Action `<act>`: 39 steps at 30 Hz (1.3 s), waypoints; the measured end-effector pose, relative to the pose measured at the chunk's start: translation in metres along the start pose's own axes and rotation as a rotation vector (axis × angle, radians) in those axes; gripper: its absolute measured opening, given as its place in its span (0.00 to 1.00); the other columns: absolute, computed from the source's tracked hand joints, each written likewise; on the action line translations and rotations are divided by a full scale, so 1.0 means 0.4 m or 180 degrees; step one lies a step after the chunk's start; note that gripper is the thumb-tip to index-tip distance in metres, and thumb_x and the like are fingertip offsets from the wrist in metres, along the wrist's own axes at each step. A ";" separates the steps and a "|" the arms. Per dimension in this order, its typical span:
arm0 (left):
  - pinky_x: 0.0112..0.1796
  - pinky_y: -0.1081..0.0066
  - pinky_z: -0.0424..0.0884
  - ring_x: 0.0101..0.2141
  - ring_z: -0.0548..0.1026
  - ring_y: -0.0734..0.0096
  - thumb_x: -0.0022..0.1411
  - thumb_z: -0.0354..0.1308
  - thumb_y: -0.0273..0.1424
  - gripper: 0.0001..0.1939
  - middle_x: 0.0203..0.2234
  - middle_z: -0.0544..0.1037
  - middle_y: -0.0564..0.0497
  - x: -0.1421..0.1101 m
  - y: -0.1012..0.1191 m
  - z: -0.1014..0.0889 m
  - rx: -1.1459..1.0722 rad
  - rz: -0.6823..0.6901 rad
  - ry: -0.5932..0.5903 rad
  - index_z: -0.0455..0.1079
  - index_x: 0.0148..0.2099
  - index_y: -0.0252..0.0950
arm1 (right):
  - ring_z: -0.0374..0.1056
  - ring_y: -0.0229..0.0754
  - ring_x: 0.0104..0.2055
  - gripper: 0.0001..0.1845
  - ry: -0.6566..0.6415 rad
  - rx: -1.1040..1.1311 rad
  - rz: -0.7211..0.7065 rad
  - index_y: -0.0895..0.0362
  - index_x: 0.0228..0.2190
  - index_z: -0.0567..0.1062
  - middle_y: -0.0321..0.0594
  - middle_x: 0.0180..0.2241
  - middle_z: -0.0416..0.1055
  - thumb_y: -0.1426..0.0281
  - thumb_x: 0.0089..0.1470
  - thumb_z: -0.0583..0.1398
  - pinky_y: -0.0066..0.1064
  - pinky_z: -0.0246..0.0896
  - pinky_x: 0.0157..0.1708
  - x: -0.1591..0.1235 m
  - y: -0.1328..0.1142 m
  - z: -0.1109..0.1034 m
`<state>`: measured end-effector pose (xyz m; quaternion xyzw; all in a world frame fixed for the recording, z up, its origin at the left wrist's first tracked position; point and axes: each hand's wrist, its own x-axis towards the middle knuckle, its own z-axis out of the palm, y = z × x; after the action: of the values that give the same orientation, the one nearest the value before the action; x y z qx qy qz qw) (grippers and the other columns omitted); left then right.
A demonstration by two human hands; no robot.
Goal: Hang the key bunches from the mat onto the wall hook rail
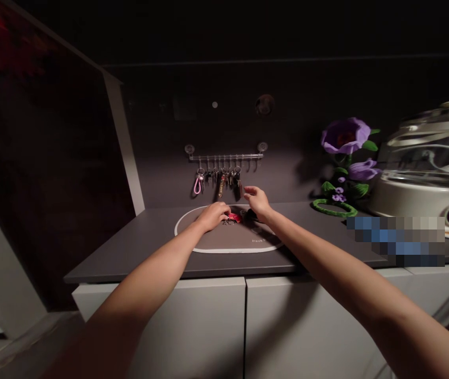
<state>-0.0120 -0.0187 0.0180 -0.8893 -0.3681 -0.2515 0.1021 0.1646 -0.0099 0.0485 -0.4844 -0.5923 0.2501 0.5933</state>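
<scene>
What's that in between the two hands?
In the head view, a small red thing shows between the left hand and the right hand, and a black thing shows just below the right hand.

Red piece [234, 217]: lies on the pale-rimmed mat [224, 242], partly covered.
Silvery keys [229, 223]: rest just in front.
Black object [251, 215]: sits farther right, partly hidden.

Dark grey tabletop [129, 247], smooth, front edge overhanging white cabinet doors. Rounded brown-grey mat [220, 242] on it, pale rim, light lettering front right. On mat: small red item [234, 217], metal pieces [229, 223] beside it, dark item [251, 215] partly hidden. Tabletop right: purple flower ornament [360, 169] on green ring base [335, 213], white appliance [413, 197].
</scene>
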 end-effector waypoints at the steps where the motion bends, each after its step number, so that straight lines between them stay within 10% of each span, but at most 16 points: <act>1: 0.38 0.72 0.62 0.38 0.69 0.69 0.57 0.54 0.28 0.06 0.34 0.72 0.49 0.000 0.001 0.000 0.0040 0.0023 0.0006 0.70 0.37 0.36 | 0.68 0.38 0.42 0.15 -0.0038 0.0001 -0.0027 0.60 0.38 0.71 0.44 0.42 0.72 0.77 0.45 0.56 0.34 0.59 0.48 -0.008 0.008 -0.001; 16: 0.38 0.72 0.63 0.35 0.69 0.70 0.59 0.49 0.28 0.08 0.32 0.73 0.49 0.007 0.008 0.009 -0.0318 -0.0242 0.0174 0.70 0.34 0.35 | 0.66 0.40 0.42 0.15 -0.0588 -0.1546 -0.1099 0.60 0.37 0.73 0.46 0.38 0.72 0.79 0.47 0.52 0.32 0.59 0.45 -0.074 0.036 0.000; 39: 0.38 0.63 0.70 0.26 0.72 0.79 0.54 0.57 0.26 0.05 0.24 0.72 0.53 0.011 0.033 -0.015 -0.4470 -0.2327 0.1111 0.62 0.31 0.32 | 0.66 0.41 0.37 0.12 -0.0886 -0.1693 -0.1034 0.59 0.32 0.72 0.45 0.34 0.72 0.79 0.45 0.52 0.30 0.57 0.41 -0.075 0.037 0.016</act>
<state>-0.0023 -0.0274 0.0254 -0.5174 -0.3704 -0.5764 -0.5127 0.1573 -0.0284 0.0206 -0.4827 -0.7815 0.0528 0.3917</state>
